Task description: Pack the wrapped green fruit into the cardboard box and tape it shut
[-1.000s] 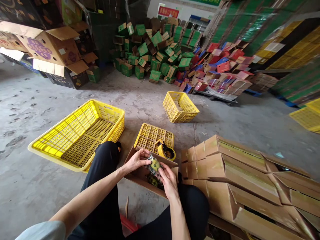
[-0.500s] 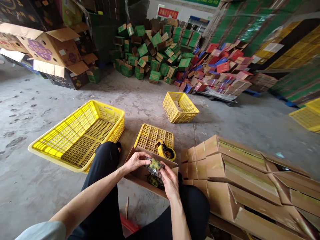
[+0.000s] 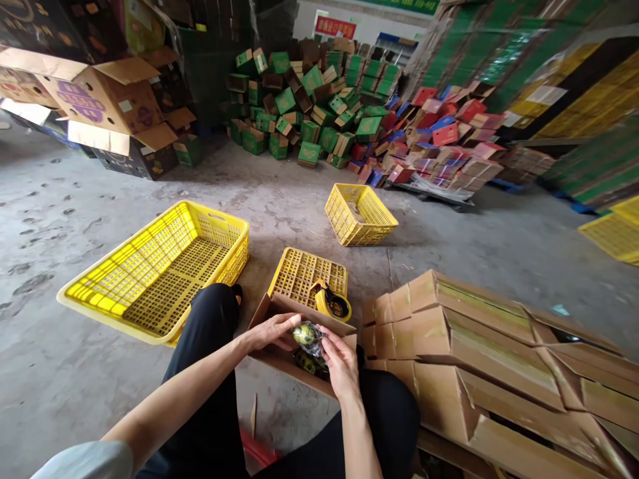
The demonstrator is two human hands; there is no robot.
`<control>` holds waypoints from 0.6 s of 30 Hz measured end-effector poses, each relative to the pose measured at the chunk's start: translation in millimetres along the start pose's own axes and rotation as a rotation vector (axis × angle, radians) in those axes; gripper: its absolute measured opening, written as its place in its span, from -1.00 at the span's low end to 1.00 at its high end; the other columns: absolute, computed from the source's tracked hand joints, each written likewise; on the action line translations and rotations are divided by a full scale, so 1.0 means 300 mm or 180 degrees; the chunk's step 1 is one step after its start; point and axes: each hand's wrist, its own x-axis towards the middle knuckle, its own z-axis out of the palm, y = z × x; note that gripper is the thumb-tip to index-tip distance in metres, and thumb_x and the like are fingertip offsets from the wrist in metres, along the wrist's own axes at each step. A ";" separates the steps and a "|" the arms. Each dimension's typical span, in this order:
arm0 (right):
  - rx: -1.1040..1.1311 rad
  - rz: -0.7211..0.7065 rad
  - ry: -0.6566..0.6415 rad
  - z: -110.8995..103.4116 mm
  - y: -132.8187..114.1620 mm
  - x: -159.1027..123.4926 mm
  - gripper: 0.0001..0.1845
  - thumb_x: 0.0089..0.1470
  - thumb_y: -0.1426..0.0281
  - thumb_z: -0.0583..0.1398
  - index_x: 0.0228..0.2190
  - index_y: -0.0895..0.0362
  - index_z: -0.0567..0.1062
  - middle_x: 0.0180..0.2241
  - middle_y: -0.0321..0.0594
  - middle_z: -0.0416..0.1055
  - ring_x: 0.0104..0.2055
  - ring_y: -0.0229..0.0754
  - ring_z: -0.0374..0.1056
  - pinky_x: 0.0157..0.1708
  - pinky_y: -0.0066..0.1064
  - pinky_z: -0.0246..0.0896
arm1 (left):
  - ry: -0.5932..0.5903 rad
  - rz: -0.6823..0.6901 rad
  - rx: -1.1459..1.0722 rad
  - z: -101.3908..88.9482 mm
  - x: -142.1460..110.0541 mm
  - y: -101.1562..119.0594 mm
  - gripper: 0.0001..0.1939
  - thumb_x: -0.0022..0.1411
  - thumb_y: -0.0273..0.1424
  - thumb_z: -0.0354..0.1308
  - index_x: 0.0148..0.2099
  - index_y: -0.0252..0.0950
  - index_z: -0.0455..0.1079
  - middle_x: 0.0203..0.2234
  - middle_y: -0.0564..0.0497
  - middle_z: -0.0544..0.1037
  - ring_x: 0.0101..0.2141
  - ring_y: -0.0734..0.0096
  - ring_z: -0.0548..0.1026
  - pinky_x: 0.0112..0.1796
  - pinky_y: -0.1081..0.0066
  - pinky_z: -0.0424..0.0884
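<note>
My right hand [image 3: 340,364] pinches the gathered end of a clear plastic bag around a yellow-green fruit [image 3: 302,334] with dark patches; its exact kind I cannot make out. On the fruit's other side, my left hand [image 3: 276,331] grips it, fingers curved along its edge and partly hidden. Both hands are above an open cardboard box [image 3: 294,378] between my knees. Inside that box, under the held one, lies more wrapped green fruit [image 3: 308,362]. A yellow tape dispenser [image 3: 331,301] rests on an upturned yellow crate [image 3: 294,269] just beyond the box.
A large yellow crate [image 3: 210,249] stands on the floor at left, a smaller yellow basket [image 3: 360,216] ahead. Flattened brown cartons [image 3: 494,352] are stacked at right. Green boxes [image 3: 309,126] and red and blue boxes [image 3: 444,133] are heaped behind; big cartons [image 3: 94,100] stand far left.
The bagged fruit has turned in my hands, its rounded end now facing left and the plastic drawn together at right. My left fingers have shifted from its top to its side.
</note>
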 end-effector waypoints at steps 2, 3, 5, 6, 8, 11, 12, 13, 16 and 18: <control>0.0055 -0.0009 -0.0050 0.003 -0.006 -0.004 -0.52 -0.09 0.03 0.52 -0.14 -0.04 0.75 0.06 -0.10 0.64 0.13 0.18 0.52 0.15 -0.03 0.43 | -0.0178 -0.0121 -0.0078 0.000 0.000 -0.001 -0.18 0.19 0.20 0.35 0.29 -0.25 0.47 0.04 -0.23 0.63 -0.10 0.04 0.67 -0.12 0.19 0.60; 0.0090 -0.0019 -0.0098 0.004 -0.010 -0.006 -0.54 -0.08 0.04 0.52 -0.14 -0.03 0.75 0.06 -0.10 0.64 0.15 0.18 0.51 0.19 0.00 0.39 | -0.0220 -0.0077 -0.0101 -0.001 0.000 0.001 -0.23 0.18 0.15 0.40 0.23 -0.27 0.51 -0.02 -0.21 0.64 -0.12 0.09 0.67 -0.11 0.21 0.59; 0.0150 -0.0058 -0.0197 0.008 -0.019 -0.008 -0.55 -0.04 0.07 0.50 -0.11 -0.03 0.74 0.10 -0.10 0.61 0.22 0.18 0.45 0.28 0.02 0.30 | -0.0172 0.0130 -0.0154 -0.001 0.000 0.004 -0.34 0.12 0.04 0.50 0.11 -0.30 0.56 -0.07 -0.17 0.65 -0.13 0.15 0.66 -0.08 0.24 0.58; 0.0177 -0.0069 -0.0219 0.010 -0.023 -0.009 -0.54 -0.03 0.10 0.50 -0.08 -0.03 0.72 0.15 -0.11 0.58 0.28 0.18 0.40 0.31 0.02 0.26 | -0.0110 0.0242 -0.0187 -0.001 0.000 0.006 -0.37 0.08 -0.02 0.54 0.07 -0.30 0.57 -0.08 -0.15 0.64 -0.12 0.16 0.65 -0.08 0.24 0.58; 0.0262 -0.0014 -0.0226 0.016 -0.029 -0.010 -0.49 -0.01 0.14 0.48 0.00 -0.04 0.69 0.24 -0.13 0.50 0.37 0.17 0.28 0.34 0.02 0.22 | 0.0004 0.0439 -0.0246 0.000 0.001 0.008 -0.39 0.02 -0.09 0.60 0.03 -0.31 0.56 -0.08 -0.14 0.63 -0.12 0.16 0.63 -0.09 0.23 0.57; 0.0596 0.0253 -0.0332 0.025 -0.033 -0.016 -0.39 0.01 0.13 0.45 0.12 -0.14 0.61 0.32 -0.18 0.41 0.38 0.18 0.27 0.27 0.12 0.30 | 0.0072 0.0687 -0.0280 0.003 0.005 0.008 -0.40 0.01 -0.14 0.61 0.01 -0.32 0.53 -0.07 -0.14 0.61 -0.12 0.17 0.61 -0.08 0.20 0.56; 0.0721 0.0341 -0.0393 0.028 -0.033 -0.019 -0.36 0.02 0.11 0.45 0.15 -0.20 0.57 0.32 -0.19 0.40 0.34 0.17 0.33 0.23 0.15 0.32 | 0.0085 0.0767 -0.0260 0.003 0.007 0.007 -0.41 0.02 -0.15 0.61 0.00 -0.32 0.52 -0.07 -0.13 0.61 -0.12 0.18 0.60 -0.07 0.19 0.54; 0.0819 0.0403 -0.0433 0.031 -0.033 -0.023 -0.34 0.03 0.09 0.44 0.18 -0.26 0.53 0.32 -0.21 0.40 0.29 0.16 0.39 0.21 0.18 0.34 | 0.0106 0.0856 -0.0207 0.002 0.009 0.007 -0.43 0.03 -0.15 0.61 -0.02 -0.32 0.52 -0.08 -0.12 0.60 -0.12 0.19 0.59 -0.05 0.19 0.53; 0.0856 0.0496 -0.0424 0.038 -0.030 -0.030 -0.29 0.04 0.03 0.46 0.21 -0.30 0.49 0.28 -0.21 0.45 0.17 0.12 0.51 0.17 0.18 0.38 | 0.0196 0.1218 0.0152 -0.006 0.017 0.006 -0.50 0.04 -0.16 0.60 -0.08 -0.30 0.54 -0.12 -0.07 0.58 -0.10 0.21 0.56 0.01 0.22 0.47; 0.0708 0.0477 -0.0374 0.041 -0.026 -0.030 -0.31 0.01 0.05 0.48 0.17 -0.20 0.54 0.24 -0.16 0.49 0.16 0.12 0.52 0.17 0.14 0.40 | 0.0252 0.1470 0.0448 -0.012 0.020 0.004 -0.48 0.04 -0.19 0.60 -0.01 -0.26 0.57 -0.05 -0.09 0.54 -0.01 0.15 0.52 0.07 0.22 0.44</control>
